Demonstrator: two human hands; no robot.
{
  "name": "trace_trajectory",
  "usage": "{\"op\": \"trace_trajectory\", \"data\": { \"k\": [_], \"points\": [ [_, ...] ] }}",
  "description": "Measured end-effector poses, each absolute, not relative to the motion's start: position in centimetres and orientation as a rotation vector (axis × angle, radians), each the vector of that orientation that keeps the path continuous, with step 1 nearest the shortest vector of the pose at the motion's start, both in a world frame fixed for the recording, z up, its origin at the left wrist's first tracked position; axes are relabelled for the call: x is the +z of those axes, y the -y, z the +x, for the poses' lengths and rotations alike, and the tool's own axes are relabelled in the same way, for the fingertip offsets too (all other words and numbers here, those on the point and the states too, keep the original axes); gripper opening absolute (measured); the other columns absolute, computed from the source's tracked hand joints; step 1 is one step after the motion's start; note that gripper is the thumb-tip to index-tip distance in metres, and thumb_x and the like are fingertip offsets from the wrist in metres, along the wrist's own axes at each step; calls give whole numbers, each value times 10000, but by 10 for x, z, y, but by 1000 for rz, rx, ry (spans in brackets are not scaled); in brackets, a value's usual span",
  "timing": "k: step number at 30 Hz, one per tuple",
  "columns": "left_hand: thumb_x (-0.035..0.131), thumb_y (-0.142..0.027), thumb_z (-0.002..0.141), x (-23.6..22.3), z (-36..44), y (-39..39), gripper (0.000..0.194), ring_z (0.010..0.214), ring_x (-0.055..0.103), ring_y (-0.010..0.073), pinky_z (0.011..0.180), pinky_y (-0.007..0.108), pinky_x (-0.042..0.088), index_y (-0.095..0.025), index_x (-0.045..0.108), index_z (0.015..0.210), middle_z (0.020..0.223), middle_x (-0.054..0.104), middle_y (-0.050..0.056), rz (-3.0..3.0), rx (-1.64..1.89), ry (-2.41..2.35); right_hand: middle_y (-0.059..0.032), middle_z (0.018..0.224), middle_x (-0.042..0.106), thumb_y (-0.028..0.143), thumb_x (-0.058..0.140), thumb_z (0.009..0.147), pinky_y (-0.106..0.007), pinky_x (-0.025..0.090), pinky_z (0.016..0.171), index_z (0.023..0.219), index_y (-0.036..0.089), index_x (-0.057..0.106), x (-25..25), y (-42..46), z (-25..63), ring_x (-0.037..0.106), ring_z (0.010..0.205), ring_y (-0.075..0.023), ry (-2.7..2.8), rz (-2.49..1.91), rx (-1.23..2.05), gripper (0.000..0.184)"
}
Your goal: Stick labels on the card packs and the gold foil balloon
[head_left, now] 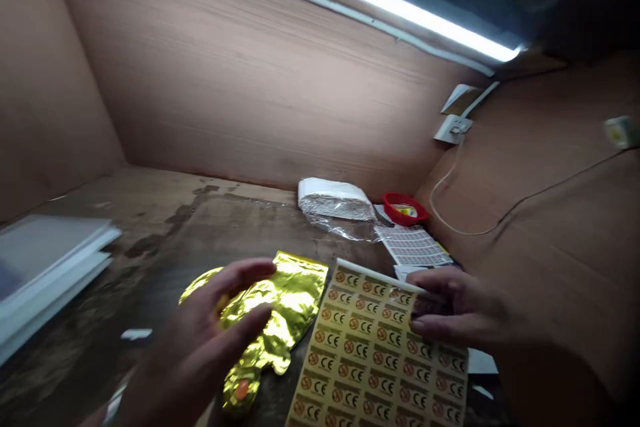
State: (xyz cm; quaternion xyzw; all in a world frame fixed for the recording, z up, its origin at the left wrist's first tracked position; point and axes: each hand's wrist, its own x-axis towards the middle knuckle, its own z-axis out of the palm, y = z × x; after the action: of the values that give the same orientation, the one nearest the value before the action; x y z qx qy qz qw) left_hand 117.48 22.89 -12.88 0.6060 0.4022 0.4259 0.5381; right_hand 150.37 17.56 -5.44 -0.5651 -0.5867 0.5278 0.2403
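Tan sheet of printed CE stickers (375, 360) is over the dark wooden bench (165, 280), its upper right edge pinched by the right hand (447, 307); left hand (205, 330), thumb and fingers spread, is at the shiny gold foil piece (297, 290)

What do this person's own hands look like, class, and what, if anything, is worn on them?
The left hand and right hand are gloveless. A narrow, pale strip crosses the left wrist; band or cuff, I cannot tell. The right forearm is too blurred and dark to make out a sleeve.
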Motion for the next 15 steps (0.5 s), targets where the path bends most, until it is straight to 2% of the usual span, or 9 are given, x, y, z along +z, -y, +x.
{"op": "trace_trajectory", "data": {
  "k": [2,5,7,9,11,12,13,15],
  "points": [
    [737,-400,753,-111,1195,-226,443,1040,627,257,866,347,522,-195,631,1132,1133,673,98,1312,858,-776,53,604,458,380,749,733,-163,340,468,711,146,536,-59,-189,1485,407,522,-50,1693,-1474,1608,317],
    [763,-376,724,-112,1213,-224,297,758,660,179,728,305,536,-124,666,848,832,708,69,1124,813,-713,60,594,449,407,712,766,-168,332,455,744,158,540,-68,-197,1464,397,507,-53,1784,-1445,1672,303],
    [774,-354,711,-123,1214,-219,274,662,628,131,660,260,520,-119,646,765,738,686,33,1043,859,-740,20,682,550,443,691,775,-201,407,520,827,166,594,-73,-193,1455,507,595,-98,1893,-1498,1452,298],
    [777,-339,707,-135,1210,-212,265,633,604,107,626,228,501,-116,640,748,700,669,14,1005,895,-764,-32,868,644,469,650,800,-273,476,679,937,202,640,-78,-184,1448,598,790,-169,2009,-1605,980,300],
    [773,-335,712,-143,1207,-206,262,639,595,100,629,221,497,-114,638,752,697,659,8,988,908,-773,-45,1001,664,476,591,839,-335,469,804,1005,253,655,-84,-174,1438,606,930,-211,2062,-1679,513,285],
    [771,-332,714,-146,1206,-203,261,647,593,101,638,224,499,-114,635,760,705,657,8,983,907,-770,-43,1016,667,476,568,854,-349,462,822,1015,269,658,-88,-169,1432,605,947,-218,2069,-1695,380,277],
    [769,-329,717,-148,1206,-201,260,655,592,101,645,226,498,-114,632,769,715,656,8,980,903,-764,-40,1001,670,472,549,866,-350,461,815,1005,275,660,-92,-165,1425,608,932,-218,2073,-1699,331,266],
    [757,-319,734,-150,1206,-196,248,657,582,94,643,217,484,-115,625,783,723,650,6,978,889,-752,-32,904,675,455,517,889,-318,470,739,925,259,661,-101,-158,1412,616,831,-197,2068,-1689,433,246]
  ]
}}
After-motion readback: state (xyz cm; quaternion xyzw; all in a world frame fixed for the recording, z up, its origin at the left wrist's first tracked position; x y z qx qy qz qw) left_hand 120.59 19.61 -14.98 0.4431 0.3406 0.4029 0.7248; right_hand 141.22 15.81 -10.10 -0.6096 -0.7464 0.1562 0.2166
